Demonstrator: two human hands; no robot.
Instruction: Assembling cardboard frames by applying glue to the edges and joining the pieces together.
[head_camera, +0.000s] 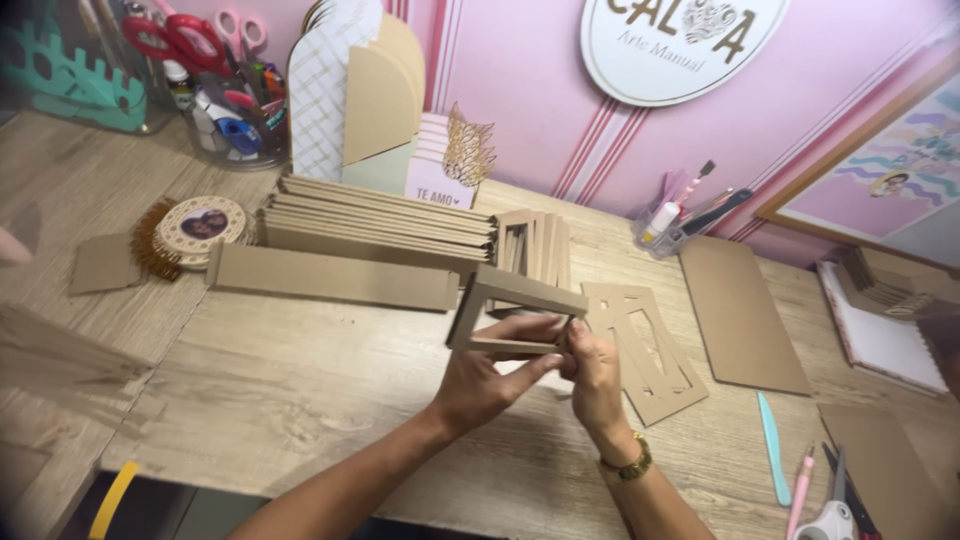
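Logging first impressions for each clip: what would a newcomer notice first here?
Both hands, left hand and right hand, hold a brown cardboard frame up over the wooden table at centre. Behind it lies a long stack of cardboard strips, and red-handled scissors stand top left.

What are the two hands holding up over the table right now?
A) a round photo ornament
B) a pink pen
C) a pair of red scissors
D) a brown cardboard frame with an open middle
D: the left hand and the right hand both grip a brown cardboard frame whose open middle shows the wooden table behind it.
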